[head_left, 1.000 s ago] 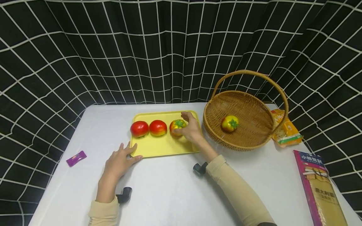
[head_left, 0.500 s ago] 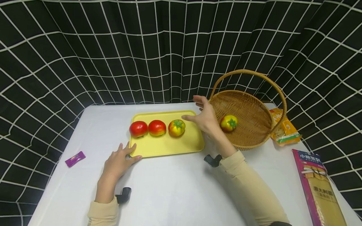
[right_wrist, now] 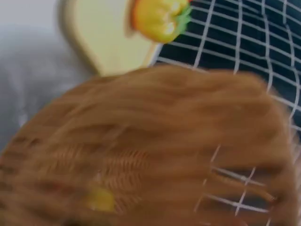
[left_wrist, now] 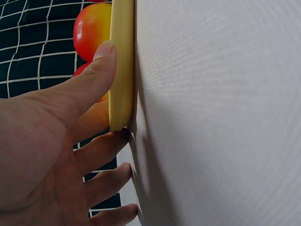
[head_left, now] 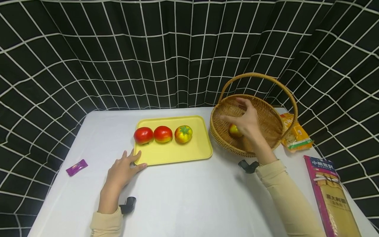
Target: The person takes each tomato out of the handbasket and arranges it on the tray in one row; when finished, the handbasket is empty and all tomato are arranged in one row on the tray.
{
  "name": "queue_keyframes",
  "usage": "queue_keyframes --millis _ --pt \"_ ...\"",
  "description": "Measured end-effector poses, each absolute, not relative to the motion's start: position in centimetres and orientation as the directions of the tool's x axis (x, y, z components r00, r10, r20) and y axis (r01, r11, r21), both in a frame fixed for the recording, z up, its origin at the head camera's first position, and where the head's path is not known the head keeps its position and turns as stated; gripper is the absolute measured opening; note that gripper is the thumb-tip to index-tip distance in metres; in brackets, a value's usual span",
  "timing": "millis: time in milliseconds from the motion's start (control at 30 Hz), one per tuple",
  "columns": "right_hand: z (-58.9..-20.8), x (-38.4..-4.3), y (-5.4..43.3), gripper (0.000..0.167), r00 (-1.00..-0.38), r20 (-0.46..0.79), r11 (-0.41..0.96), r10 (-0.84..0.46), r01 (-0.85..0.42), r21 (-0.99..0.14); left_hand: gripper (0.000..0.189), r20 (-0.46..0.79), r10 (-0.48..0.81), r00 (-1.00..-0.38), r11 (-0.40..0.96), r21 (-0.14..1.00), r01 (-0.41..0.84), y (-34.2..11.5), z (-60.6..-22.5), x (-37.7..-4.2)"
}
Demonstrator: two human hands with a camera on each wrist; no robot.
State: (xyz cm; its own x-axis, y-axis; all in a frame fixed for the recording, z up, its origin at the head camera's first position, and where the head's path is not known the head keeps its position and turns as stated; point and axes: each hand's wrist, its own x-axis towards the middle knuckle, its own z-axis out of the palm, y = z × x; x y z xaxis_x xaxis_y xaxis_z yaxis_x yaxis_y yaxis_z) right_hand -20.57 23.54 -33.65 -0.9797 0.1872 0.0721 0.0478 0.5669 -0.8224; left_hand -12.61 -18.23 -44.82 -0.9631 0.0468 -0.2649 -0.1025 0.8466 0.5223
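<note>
On a yellow tray [head_left: 174,153] lie two red tomato-like fruits [head_left: 143,135] [head_left: 163,134] and a yellow-red one [head_left: 183,134] with a green star-shaped top. My left hand [head_left: 119,171] touches the tray's near left corner; in the left wrist view the thumb [left_wrist: 101,66] lies along its rim, other fingers spread. Over the wicker basket [head_left: 267,131], my right hand [head_left: 248,121] has thumb and fingers apart with nothing between them. Beneath it, partly hidden, another yellow-red fruit [head_left: 235,131] lies in the basket. The right wrist view is blurred, mostly basket wall [right_wrist: 164,122].
An arched handle [head_left: 254,75] rises above the basket. Right of it are an orange snack bag [head_left: 296,135] and a long pink-edged noodle pack [head_left: 333,194]. A small purple packet [head_left: 77,167] lies at far left. Black gridded cloth [head_left: 165,65] hangs behind the white table.
My right hand has moved right from beside the tray's yellow-red fruit to above the basket, carrying nothing. That fruit stays on the tray. My left hand has kept its place at the tray corner.
</note>
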Motion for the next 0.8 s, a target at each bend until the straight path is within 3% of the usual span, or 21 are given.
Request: queue_keyframes --millis 467,800 --pt "-36.3 -22.0 29.0 0.11 -0.982 -0.039 0.658 0.186 0.154 -0.737 0.078 -0.254 0.05 -0.966 0.849 0.52 -0.092 -18.3 -44.8 -12.5" --pt "-37.3 -22.3 29.8 0.106 -0.98 -0.164 0.715 0.113 0.194 -0.672 0.077 -0.27 0.043 -0.962 0.846 0.523 -0.109 -18.3 -45.0 -12.6"
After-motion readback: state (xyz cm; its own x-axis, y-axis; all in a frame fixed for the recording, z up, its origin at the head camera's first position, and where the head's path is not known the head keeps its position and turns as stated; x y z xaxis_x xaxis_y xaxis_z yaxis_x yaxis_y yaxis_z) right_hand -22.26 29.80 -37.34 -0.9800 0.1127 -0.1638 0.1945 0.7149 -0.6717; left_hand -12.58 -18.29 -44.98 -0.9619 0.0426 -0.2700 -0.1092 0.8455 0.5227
